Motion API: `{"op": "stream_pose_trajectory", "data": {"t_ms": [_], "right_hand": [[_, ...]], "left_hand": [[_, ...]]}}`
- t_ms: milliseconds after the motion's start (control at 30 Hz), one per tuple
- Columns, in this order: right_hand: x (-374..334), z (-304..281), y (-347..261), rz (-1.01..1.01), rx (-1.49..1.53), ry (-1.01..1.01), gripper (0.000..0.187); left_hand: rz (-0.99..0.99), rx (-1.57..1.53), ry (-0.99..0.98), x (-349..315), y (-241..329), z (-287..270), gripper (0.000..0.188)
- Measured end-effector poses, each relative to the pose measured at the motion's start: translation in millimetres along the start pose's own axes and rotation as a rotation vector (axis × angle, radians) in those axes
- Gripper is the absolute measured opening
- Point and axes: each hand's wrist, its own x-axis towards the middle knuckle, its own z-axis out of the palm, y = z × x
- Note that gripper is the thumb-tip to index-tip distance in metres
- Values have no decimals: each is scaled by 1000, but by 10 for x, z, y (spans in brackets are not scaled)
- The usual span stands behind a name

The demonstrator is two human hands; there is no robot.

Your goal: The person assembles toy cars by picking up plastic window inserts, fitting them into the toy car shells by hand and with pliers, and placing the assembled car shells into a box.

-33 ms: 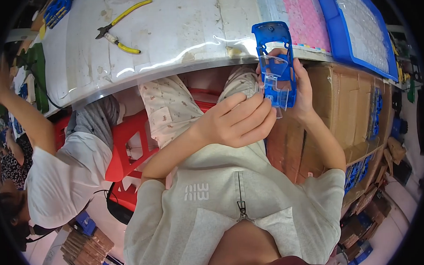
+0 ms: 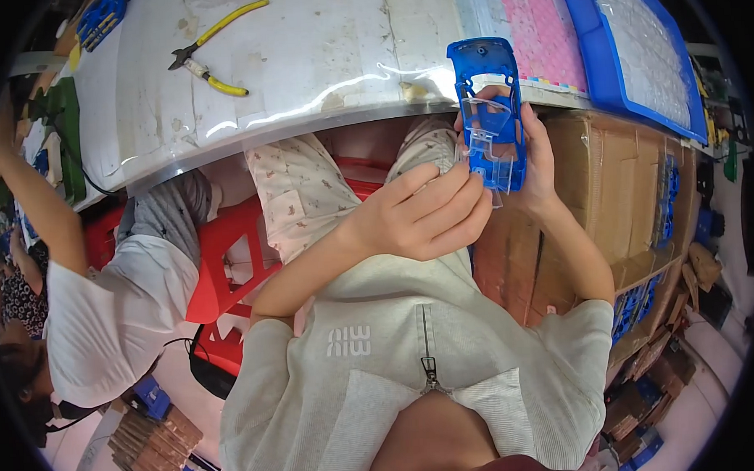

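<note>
Blue plastic, the toy car body (image 2: 491, 113), sits upright in your right hand (image 2: 532, 157) just right of the frame's centre, held out in the air below the edge of the white surface (image 2: 302, 62). That hand is wrapped around its far side, fingers closed on it. Your left hand (image 2: 422, 217) is curled at its lower end, fingertips pinched on the clear plastic insert (image 2: 484, 138) that lies against the shell. The insert looks thin, so I judge that a hard push or a skewed angle could crack it or bend a tab. Nothing is under the car but your lap, so a slack right-hand hold would drop it to the floor. The yellow-handled cutters (image 2: 209, 49) lie well apart at the upper left.
</note>
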Motion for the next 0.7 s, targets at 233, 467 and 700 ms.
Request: {"op": "stream_pose_trajectory", "data": {"t_ms": [233, 467, 700], "right_hand": [[-41, 53, -26, -109, -205, -4, 50], [-57, 17, 7, -141, -256, 24, 50], [-68, 76, -23, -157, -216, 35, 47]], "left_hand": [[-64, -107, -9, 57, 1, 97, 22], [-202, -94, 67, 52, 58, 169, 19], [-343, -61, -102, 194, 91, 189, 25]]}}
